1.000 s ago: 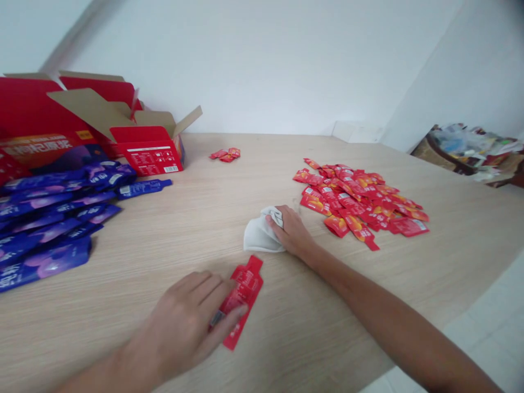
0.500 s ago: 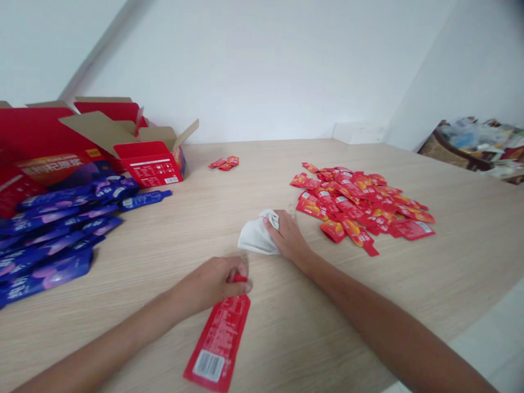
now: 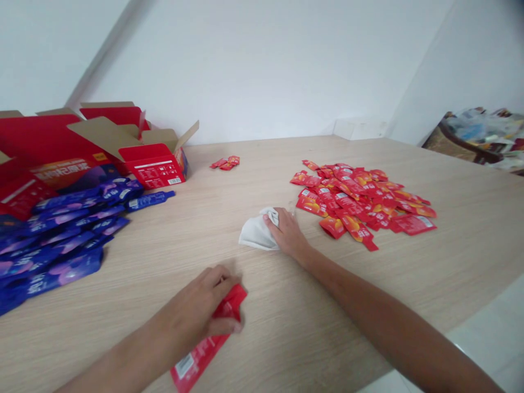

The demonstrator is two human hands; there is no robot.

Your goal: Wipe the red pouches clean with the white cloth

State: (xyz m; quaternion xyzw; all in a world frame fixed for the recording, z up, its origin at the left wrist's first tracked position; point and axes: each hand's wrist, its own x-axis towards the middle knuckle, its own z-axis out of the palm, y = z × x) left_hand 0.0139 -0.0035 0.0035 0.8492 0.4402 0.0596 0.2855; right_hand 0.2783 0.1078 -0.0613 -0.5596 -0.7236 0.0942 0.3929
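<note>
Near the front of the table, my left hand [image 3: 216,303] is closed around a red sachet [image 3: 200,357]. The sachet's red neck end sticks out past my fingers, and its white barcode label shows at the lower end. Farther forward, my right hand [image 3: 286,232] grips a bunched white cloth [image 3: 257,233] that rests on the wood tabletop. To the right of that hand lies a heap of red and orange sachets [image 3: 352,199].
Blue sachets [image 3: 73,234] are piled at the left, before open red cartons [image 3: 153,166]. A few small red sachets [image 3: 226,162] lie toward the back. A white box [image 3: 359,129] stands by the wall, and a chair [image 3: 458,143] holding assorted items is beyond the table's right edge.
My left hand has shifted its hold from the red sachet's neck down to its body, and the sachet has moved slightly left and tilted more. My right hand stays on the cloth.
</note>
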